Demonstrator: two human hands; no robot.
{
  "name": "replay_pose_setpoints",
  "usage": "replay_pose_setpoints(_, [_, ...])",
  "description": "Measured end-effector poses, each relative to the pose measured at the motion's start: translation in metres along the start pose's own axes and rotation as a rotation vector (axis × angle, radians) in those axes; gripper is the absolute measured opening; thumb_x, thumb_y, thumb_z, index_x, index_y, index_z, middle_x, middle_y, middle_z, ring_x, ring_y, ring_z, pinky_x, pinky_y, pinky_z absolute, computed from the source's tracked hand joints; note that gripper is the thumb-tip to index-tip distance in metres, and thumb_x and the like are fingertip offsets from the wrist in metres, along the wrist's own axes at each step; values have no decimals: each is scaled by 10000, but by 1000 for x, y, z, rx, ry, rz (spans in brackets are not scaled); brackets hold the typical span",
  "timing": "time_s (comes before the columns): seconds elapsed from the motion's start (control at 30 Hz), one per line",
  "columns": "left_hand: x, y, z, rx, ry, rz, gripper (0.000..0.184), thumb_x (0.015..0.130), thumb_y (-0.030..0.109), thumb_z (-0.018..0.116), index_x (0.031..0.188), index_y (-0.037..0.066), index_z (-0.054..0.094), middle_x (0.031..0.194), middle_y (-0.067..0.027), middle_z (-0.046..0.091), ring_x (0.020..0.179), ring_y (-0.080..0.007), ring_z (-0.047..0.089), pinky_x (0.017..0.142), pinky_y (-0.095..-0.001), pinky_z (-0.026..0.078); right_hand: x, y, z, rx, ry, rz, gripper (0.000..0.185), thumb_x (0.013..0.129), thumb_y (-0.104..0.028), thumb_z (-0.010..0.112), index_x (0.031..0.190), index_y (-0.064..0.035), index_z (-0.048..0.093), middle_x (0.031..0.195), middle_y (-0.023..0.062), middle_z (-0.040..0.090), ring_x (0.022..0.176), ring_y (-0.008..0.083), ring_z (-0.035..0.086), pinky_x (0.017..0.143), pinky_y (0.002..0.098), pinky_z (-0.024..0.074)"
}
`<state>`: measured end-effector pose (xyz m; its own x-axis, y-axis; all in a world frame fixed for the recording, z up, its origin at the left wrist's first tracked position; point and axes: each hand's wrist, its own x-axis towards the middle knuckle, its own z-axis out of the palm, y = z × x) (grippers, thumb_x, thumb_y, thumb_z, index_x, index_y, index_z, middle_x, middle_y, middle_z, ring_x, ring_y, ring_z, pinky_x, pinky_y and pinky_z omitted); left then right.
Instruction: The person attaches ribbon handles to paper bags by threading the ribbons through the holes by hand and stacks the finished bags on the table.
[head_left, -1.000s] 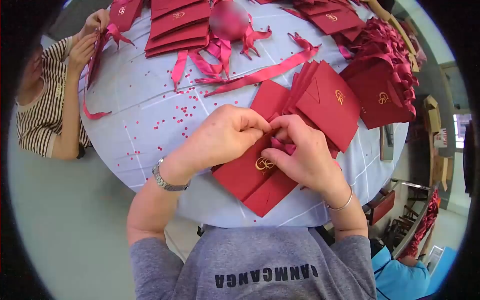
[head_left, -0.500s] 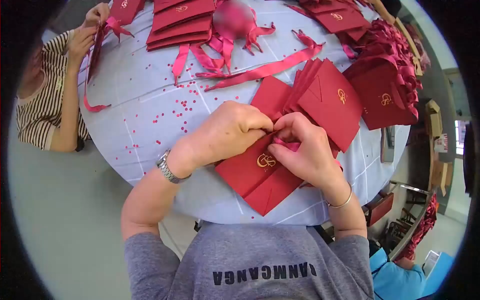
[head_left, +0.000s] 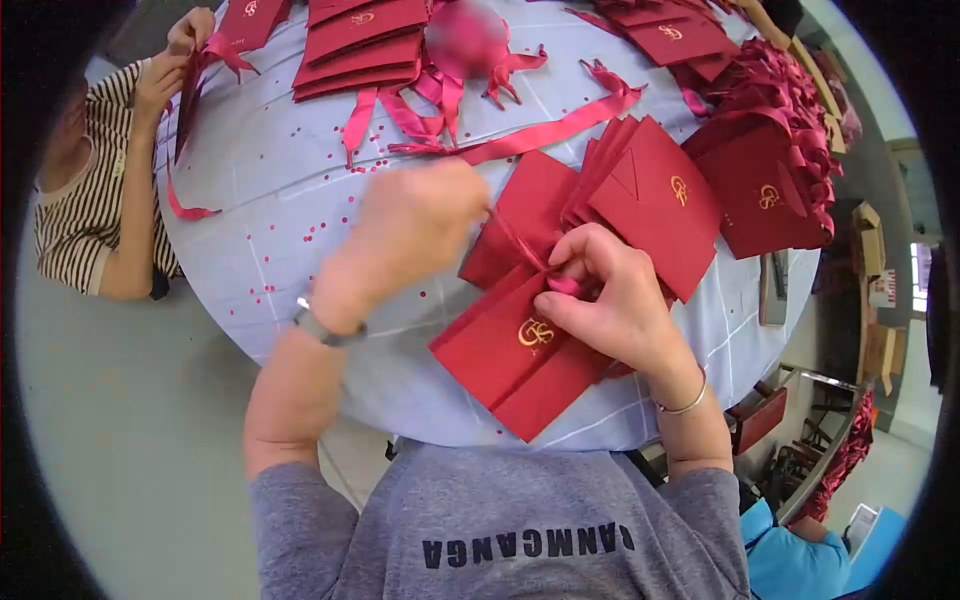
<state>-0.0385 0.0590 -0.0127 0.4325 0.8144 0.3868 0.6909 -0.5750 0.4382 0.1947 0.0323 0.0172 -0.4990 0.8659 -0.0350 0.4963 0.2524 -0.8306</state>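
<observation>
A red paper gift bag with a gold monogram lies tilted before me on the table. My right hand is closed at its upper edge, pinching the pink ribbon between thumb and fingers. My left hand is raised up and left of the bag, smeared by motion. From its fingertips a taut, thin-looking length of ribbon runs down to the bag's edge by my right hand. Another red bag lies flat just behind, beside a fanned stack of red bags with gold monograms.
Loose pink ribbons and scattered red confetti dots lie on the pale tablecloth. More bag stacks stand at the back. Ribboned bags are heaped at right. At left, a person in a striped top handles a ribboned bag.
My left hand has pulled away from the bag, up and to the left, drawing the ribbon out straight. The right hand has stayed at the bag's edge.
</observation>
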Motion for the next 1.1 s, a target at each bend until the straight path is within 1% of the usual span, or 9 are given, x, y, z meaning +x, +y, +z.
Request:
replay_pose_setpoints(0.07, [0,-11,-12,-82,70,-48,72,767,54,658,836,43,638,772,-116,617,702,-294,620,611,-354,494,1,-2,-5,136,-44,163,345,692,-21,745,987,-16,565,724,5,597,647,63,564,584,214,452])
replay_pose_setpoints(0.27, [-2,-16,-14,-54,28,-215,103,778,29,648,880,16,649,791,-119,622,686,-228,625,615,-334,485,2,6,4,18,-9,34,355,698,-10,726,1016,-8,566,717,15,600,641,67,569,579,225,461])
replay_pose_setpoints(0.33, [1,-1,-34,-431,-11,-575,121,784,28,652,904,10,648,793,-103,617,654,-193,597,611,-320,476,3,6,4,-11,12,34,344,706,-6,712,1017,-7,565,721,21,602,644,69,571,584,228,464])
replay_pose_setpoints(0.53, [-32,57,-41,-329,-308,-300,219,758,53,704,961,17,631,843,-97,604,654,-188,579,596,-310,463,3,8,2,31,84,47,303,736,1,672,1019,-7,563,744,23,607,672,68,570,605,232,468])
replay_pose_setpoints(0.67, [-45,64,-27,-242,-167,-457,257,670,63,766,887,24,632,825,-84,578,685,-174,575,594,-287,446,4,10,5,94,144,73,299,747,3,666,1028,-4,563,752,14,603,684,58,558,616,220,464])
replay_pose_setpoints(0.77, [-47,58,-23,-365,-135,-450,254,680,58,766,880,10,617,804,-41,561,672,-106,548,582,-256,431,2,9,7,121,136,46,384,755,15,660,1123,-5,553,754,9,590,677,51,546,615,212,458])
replay_pose_setpoints(0.83, [-46,53,-20,-473,-85,-622,212,717,54,753,859,0,606,755,9,553,635,-42,500,550,-221,401,-3,-4,-3,123,122,70,438,759,22,657,1178,-6,533,756,6,583,673,47,539,605,211,452])
replay_pose_setpoints(1.0, [-51,37,-16,-525,-54,-670,146,766,55,725,832,3,605,698,36,561,580,-19,462,508,-200,365,-36,-10,-31,101,-9,142,560,762,40,649,1293,-14,479,758,-5,573,659,42,530,573,204,432])
replay_pose_setpoints(1.1, [-47,37,-16,-499,-46,-689,132,774,57,717,830,9,607,685,41,560,572,-15,455,499,-197,355,-63,-3,-43,398,-126,356,536,761,49,654,1270,-1,492,742,-6,579,639,46,535,559,192,423])
